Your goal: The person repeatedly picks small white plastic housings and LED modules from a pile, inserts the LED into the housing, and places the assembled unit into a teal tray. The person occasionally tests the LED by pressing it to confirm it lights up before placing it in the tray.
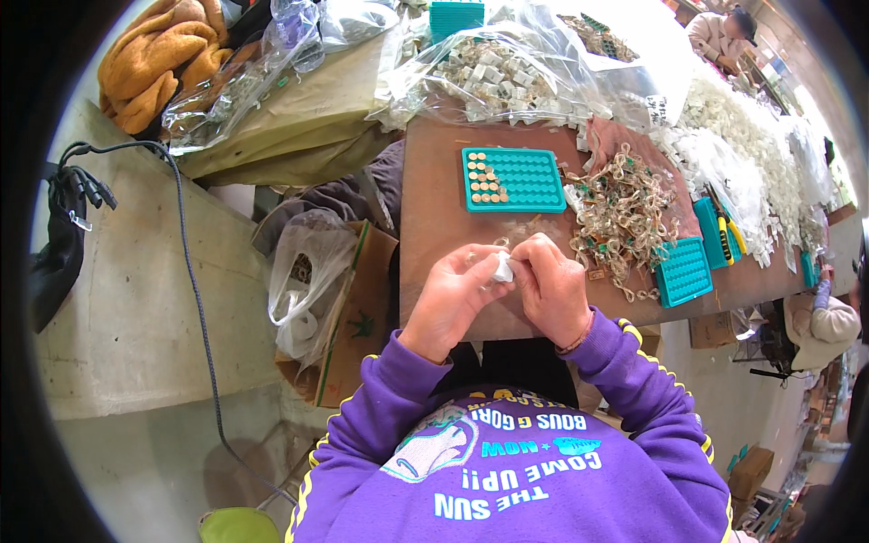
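My left hand (460, 291) pinches a small white plastic piece (503, 267) above the front edge of the brown table (436, 195). Against the piece's right side, my right hand (554, 288) has its thumb and fingers closed; anything between them is too small to make out. A thin loop of wire seems to stick up just above the piece. Beyond my hands lies a teal tray (536, 185) with rows of pockets, its left columns filled with round tan discs (478, 176). To the right is a heap of small parts with looped clear wires (625, 213).
A second teal tray (684, 273) lies near the right edge beside yellow-and-black pliers (725, 237). White block-shaped parts (493, 77) fill a clear bag at the back. More white parts (747, 127) heap farther right. A cardboard box (348, 308) stands left of the table. Other people work at right.
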{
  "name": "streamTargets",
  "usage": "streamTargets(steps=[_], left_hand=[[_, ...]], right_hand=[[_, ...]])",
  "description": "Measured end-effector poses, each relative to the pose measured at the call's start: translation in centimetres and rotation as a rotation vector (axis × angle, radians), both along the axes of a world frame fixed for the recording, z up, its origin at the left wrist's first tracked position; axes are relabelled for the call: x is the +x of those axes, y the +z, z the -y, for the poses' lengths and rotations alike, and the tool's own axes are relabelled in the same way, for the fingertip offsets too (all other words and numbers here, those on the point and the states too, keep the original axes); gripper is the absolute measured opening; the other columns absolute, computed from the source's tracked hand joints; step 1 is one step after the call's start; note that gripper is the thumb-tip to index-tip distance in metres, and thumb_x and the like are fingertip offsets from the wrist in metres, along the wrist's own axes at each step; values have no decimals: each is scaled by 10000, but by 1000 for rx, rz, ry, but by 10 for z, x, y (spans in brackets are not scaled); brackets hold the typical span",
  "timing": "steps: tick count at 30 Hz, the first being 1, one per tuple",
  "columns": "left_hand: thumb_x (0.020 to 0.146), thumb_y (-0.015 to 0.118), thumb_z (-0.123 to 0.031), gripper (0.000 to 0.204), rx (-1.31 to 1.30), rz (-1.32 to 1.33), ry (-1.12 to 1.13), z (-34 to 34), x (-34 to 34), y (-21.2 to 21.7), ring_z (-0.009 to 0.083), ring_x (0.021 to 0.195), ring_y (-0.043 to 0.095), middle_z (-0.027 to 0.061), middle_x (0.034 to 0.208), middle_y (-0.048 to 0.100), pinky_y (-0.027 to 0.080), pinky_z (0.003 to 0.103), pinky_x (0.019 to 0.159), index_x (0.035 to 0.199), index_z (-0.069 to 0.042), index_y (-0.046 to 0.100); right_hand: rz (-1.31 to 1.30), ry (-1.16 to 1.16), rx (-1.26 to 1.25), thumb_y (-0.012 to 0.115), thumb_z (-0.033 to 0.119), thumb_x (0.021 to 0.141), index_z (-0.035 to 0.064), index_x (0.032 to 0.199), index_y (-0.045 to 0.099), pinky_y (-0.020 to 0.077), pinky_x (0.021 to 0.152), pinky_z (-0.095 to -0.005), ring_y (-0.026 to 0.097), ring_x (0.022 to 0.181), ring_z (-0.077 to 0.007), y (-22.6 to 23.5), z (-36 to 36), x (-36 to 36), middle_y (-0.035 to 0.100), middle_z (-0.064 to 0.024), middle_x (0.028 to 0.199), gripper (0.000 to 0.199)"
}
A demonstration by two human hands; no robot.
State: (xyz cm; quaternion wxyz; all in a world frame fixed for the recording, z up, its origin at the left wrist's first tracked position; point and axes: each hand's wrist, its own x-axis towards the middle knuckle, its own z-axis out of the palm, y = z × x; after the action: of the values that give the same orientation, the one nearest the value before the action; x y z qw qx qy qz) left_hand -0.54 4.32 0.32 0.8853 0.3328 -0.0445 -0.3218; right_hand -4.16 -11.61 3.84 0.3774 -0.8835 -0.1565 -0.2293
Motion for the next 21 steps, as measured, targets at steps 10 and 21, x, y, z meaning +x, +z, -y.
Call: streamTargets(steps=[10,21], left_hand=[[990,558,-170,217,-40,-16,-5,-2,0,1,133,988,618,61,1100,631,529,297,859,1140,-14,579],[976,576,-146,190,108,104,79,6,-9,7,146,937,638,58,1036,653,536,301,834,1118,-21,595]], right_hand=[[29,58,65,624,-13,827,40,943,561,506,594,-380,624,717,-350,-3,7,2,596,-135,858,143],[32,22,52,661,22,815,43,991,584,521,605,-357,650,719,-315,-6,15,-2,606,-127,840,193]])
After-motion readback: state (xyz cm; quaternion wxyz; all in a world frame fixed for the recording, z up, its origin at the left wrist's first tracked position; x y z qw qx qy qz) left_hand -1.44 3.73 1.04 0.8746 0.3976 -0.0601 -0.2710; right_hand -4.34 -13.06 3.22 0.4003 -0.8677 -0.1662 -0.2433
